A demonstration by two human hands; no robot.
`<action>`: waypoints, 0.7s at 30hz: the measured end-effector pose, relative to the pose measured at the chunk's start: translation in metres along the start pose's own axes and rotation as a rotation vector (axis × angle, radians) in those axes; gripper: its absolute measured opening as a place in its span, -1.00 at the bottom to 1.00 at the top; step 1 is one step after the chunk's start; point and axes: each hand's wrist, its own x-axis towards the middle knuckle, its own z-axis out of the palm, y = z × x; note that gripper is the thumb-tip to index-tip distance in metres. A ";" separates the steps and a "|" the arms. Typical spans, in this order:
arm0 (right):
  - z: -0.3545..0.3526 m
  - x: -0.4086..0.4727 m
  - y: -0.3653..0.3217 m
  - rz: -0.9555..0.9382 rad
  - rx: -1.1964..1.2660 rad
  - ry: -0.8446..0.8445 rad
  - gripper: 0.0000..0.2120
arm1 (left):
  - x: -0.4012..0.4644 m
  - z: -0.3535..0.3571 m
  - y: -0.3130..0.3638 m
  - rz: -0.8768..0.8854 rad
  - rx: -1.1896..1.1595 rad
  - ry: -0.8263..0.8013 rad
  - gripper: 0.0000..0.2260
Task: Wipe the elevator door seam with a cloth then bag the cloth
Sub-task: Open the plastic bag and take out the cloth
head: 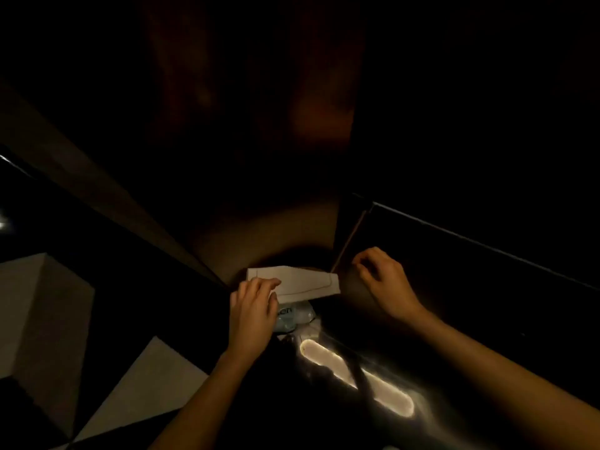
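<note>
Pale cloth (pixel 300 284): folded flat, with a thin stitched line near its edge; it lies low in the middle of the view, at the foot of the dark elevator door (pixel 259 141).
Left hand (pixel 251 308): rests on the cloth's left end, fingers laid fairly straight over it and the thumb beside its lower edge; a flat press more than a pinch.
Right hand (pixel 381 280): just beside the cloth's right corner, apart from it, fingers loosely curled and holding nothing.
Bag (pixel 293 316): a crumpled clear plastic piece with bluish print, probably the bag, sits just under the cloth, partly hidden by the left hand.
Floor (pixel 454 319): dark and glossy, with a long bright reflected light (pixel 357 378) near the forearms.
Light tiles (pixel 42 313): pale patches at lower left.
Door seam: too dark to make out.
</note>
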 end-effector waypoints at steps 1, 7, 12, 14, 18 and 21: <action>0.025 0.004 0.023 -0.030 -0.024 -0.009 -0.90 | 0.004 0.028 -0.015 0.075 0.046 0.009 -0.80; 0.150 0.027 0.136 -0.161 -0.180 -0.029 -0.83 | 0.031 0.152 -0.081 0.298 0.380 -0.071 -0.62; 0.196 0.037 0.188 -0.206 -0.408 -0.084 -0.62 | 0.044 0.195 -0.107 0.368 0.622 -0.157 -0.50; 0.200 0.041 0.194 -0.188 -0.503 -0.080 -0.57 | 0.046 0.196 -0.112 0.356 0.654 -0.165 -0.49; 0.206 0.046 0.195 -0.172 -0.625 -0.099 -0.62 | 0.049 0.186 -0.111 0.342 0.667 -0.175 -0.61; 0.210 0.047 0.194 -0.199 -0.633 -0.057 -0.69 | 0.054 0.179 -0.111 0.330 0.641 -0.200 -0.63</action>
